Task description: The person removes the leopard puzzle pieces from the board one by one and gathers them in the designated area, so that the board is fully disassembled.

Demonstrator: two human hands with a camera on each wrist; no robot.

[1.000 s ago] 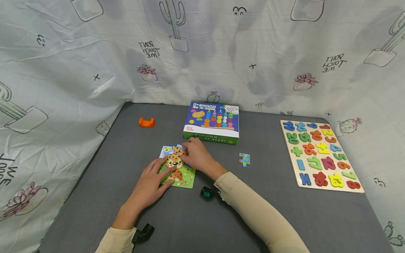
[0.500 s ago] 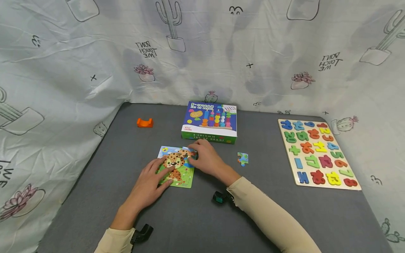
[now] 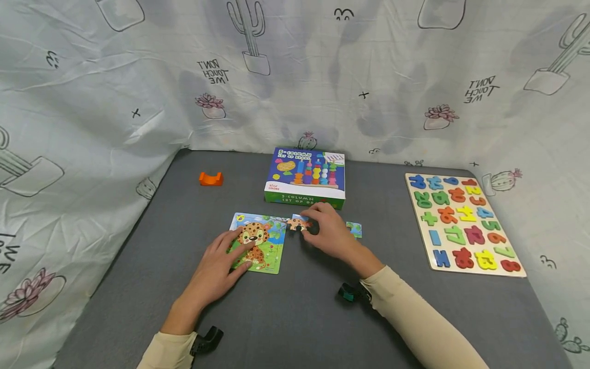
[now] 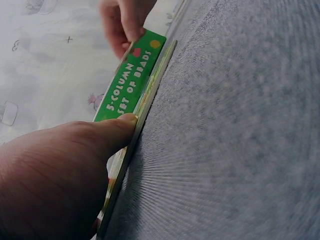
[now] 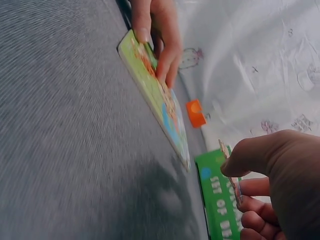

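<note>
Grey fabric tabletop (image 3: 276, 318); green-and-blue leopard-picture puzzle board (image 3: 275, 248) flat on it. Left hand (image 3: 218, 266) lies on board, fingers spread. Right hand (image 3: 331, 231), nearer board's far right corner, pinches spotted jigsaw piece (image 3: 297, 223) above table, just right of that corner.

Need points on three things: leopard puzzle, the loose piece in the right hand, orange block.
leopard puzzle (image 3: 272, 250): head view, green grass on its printed face.
held piece (image 3: 298, 223): head view, spotted printed face.
orange block (image 3: 211, 180): head view, middle of its near side.
</note>
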